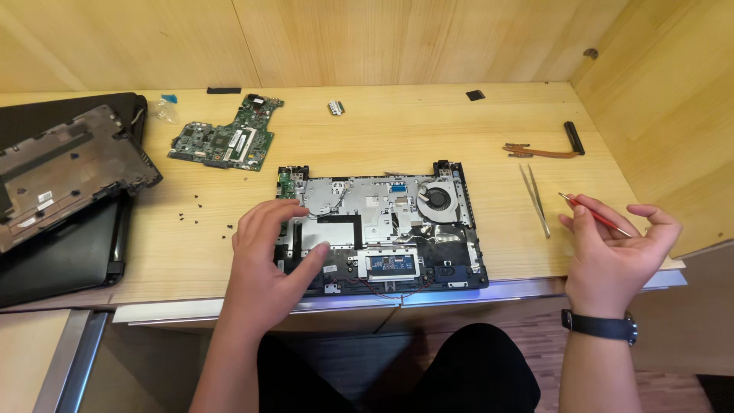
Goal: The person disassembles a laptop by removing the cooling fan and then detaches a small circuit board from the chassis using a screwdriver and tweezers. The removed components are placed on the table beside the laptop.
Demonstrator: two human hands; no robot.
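On your worktop [428, 115] you have one opened laptop chassis [382, 229] with one cooling fan [436, 199], one green motherboard [225, 138], one detached base cover [61, 168], one pair of tweezers [535, 199], one copper heat pipe [543, 151], one red-handled screwdriver [596, 216] and several loose black screws [195, 214].

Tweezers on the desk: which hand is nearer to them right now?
Right. The right hand, holding a red screwdriver, hovers just right of the tweezers, not touching them. The left hand rests on the opened laptop chassis, well to their left.
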